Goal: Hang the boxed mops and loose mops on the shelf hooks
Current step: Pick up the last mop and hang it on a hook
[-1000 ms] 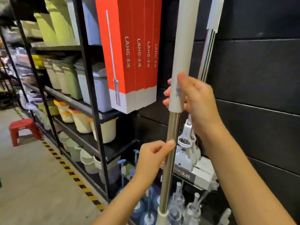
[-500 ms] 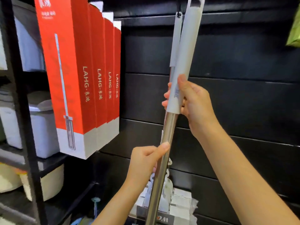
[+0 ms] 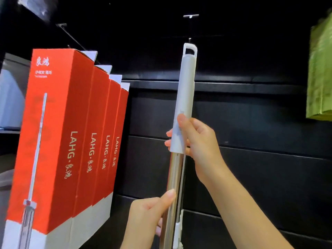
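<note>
Fingers of your right hand (image 3: 199, 146) are wrapped around the lower end of the white grip sleeve (image 3: 185, 97) of the loose mop (image 3: 177, 177), thumb laid up along the front of the sleeve. Fingers of your left hand (image 3: 147, 218) are curled round the bare metal shaft lower down, thumb pressed against its left side. Both hands carry the mop near upright, its top leaning slightly right.

Step in hand: hanging a loose mop. Its hanging loop (image 3: 190, 50) sits just below the tip of the wire hook (image 3: 190, 27) that projects from the upper part of the black slat wall (image 3: 251, 123). The loop is not yet on the hook.

Next move, as judged: raise the mop until the loop opening clears the hook tip, push the top toward the wall so the hook passes through the opening, then lower until the loop bears on the wire. Keep the shaft steady with your left hand; steer the loop with your right. Release only once the weight is taken.

Four red boxed mops (image 3: 71, 141) already hang in a row at the left edge of the wall, well apart from the hook. A second shaft appears to lie close behind the one you hold; whether it hangs on the same hook cannot be told.
</note>
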